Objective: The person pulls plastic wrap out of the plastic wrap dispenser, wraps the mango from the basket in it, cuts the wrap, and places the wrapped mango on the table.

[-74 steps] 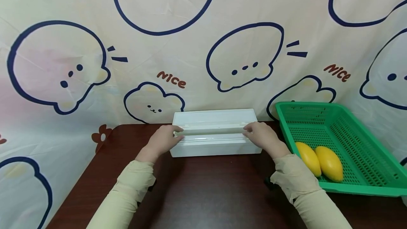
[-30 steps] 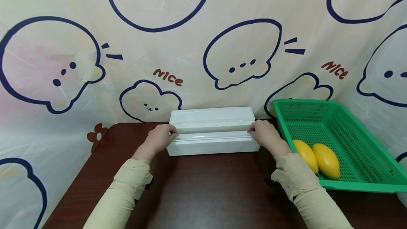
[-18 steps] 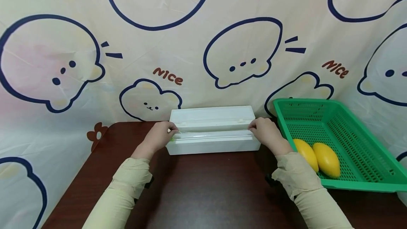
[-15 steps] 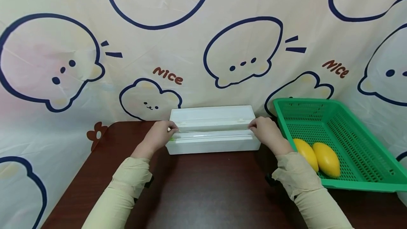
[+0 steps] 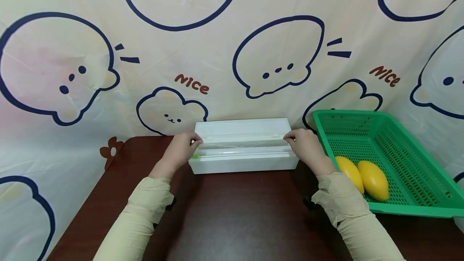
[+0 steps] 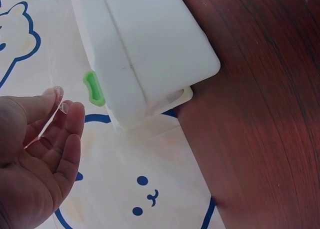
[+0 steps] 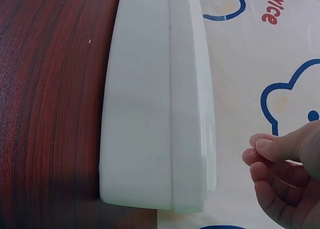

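Note:
A white cling film dispenser (image 5: 243, 166) stands at the back of the table with its lid (image 5: 243, 126) tipped up. My left hand (image 5: 178, 151), above its left end, pinches clear cling film (image 6: 63, 108) between thumb and fingers. At the other end my right hand (image 5: 307, 148) has thumb and forefinger pressed together on the film's edge, which barely shows there. Between the hands a faint film edge crosses above the opening. A green slider (image 6: 94, 89) sits at the dispenser's left end.
On the right a green plastic basket (image 5: 413, 211) holds two yellow mangoes (image 5: 373, 180), or similar fruit. Behind the dark brown wooden table (image 5: 246, 216) hangs a cloth (image 5: 217, 59) printed with cartoon bears.
Both hands first reached into the opening, then closed their fingertips at its ends. Since then they have risen slightly toward the lid, and the green slider has come into sight.

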Motion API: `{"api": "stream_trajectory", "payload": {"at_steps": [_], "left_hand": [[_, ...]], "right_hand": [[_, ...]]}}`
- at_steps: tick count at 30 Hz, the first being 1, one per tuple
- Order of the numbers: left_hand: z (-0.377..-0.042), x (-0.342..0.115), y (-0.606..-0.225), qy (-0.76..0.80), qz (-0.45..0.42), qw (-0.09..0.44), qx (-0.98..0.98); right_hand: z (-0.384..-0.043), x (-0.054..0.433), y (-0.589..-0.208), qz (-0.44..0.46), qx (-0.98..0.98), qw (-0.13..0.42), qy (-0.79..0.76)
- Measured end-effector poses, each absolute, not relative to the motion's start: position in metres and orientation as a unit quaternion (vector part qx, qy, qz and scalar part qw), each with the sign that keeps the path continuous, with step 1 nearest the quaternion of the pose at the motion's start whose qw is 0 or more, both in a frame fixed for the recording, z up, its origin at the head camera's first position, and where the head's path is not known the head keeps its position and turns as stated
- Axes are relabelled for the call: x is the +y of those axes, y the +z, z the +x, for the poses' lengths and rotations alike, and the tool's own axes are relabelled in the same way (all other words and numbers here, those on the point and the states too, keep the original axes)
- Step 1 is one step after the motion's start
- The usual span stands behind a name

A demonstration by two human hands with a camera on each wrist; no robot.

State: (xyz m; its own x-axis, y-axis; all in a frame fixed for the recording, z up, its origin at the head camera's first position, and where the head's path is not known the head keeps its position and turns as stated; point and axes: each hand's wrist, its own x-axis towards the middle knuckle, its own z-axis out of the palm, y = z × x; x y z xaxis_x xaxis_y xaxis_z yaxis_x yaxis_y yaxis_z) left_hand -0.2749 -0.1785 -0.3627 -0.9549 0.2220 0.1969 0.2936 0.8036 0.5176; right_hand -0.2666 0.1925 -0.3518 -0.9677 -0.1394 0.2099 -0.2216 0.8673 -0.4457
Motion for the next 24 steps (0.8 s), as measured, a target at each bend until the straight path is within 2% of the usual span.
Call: {"api": "stream_trajectory", "payload": {"at_steps": [8,24], "left_hand": [[-0.273,-0.178,-0.358,-0.300,-0.129,0.086,-0.941],[-0.267,-0.180,-0.350,-0.333,-0.103,0.111,-0.931]], "right_hand": [[-0.265,0.194,-0.349,0.092,-0.957,0.110,0.252],[-0.258,0.195,-0.345,0.109,-0.937,0.192,0.271]]}}
